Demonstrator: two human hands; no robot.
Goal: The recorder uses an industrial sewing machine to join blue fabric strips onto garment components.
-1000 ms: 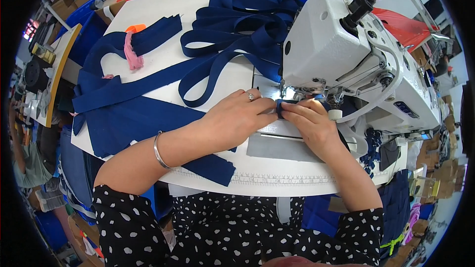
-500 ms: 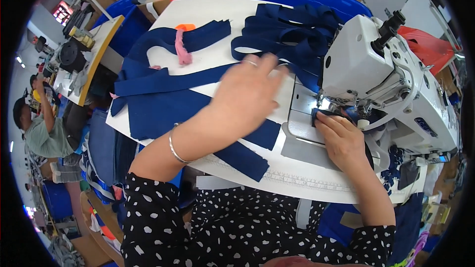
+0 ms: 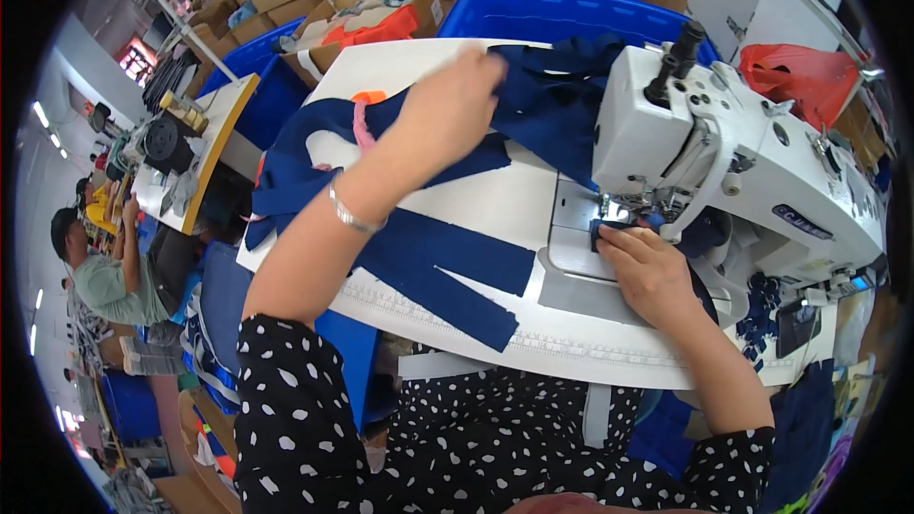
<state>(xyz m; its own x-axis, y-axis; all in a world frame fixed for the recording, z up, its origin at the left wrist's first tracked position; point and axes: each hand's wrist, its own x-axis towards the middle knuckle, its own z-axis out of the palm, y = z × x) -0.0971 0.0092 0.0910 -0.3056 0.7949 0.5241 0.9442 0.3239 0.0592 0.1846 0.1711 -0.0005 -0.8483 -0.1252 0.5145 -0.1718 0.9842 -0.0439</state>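
My left hand is smeared by motion over the far middle of the white table. Its fingers look bunched at the edge of a long navy fabric strip, which runs from there to the white sewing machine. Close to the lit needle, my right hand presses its fingers together on a small folded navy fabric piece on the metal plate. The rest of that piece is hidden under the fingers and machine. Below my left forearm lie flat navy cut pieces.
A blue bin stands beyond the far table edge. Pink fabric and an orange piece lie among navy cloth at left. Navy scraps sit beside the machine. A co-worker sits far left.
My left hand has moved away from me, and the looped navy strip there is now drawn out broader and flatter. My right hand stays beside the needle. The whole view has shifted slightly.
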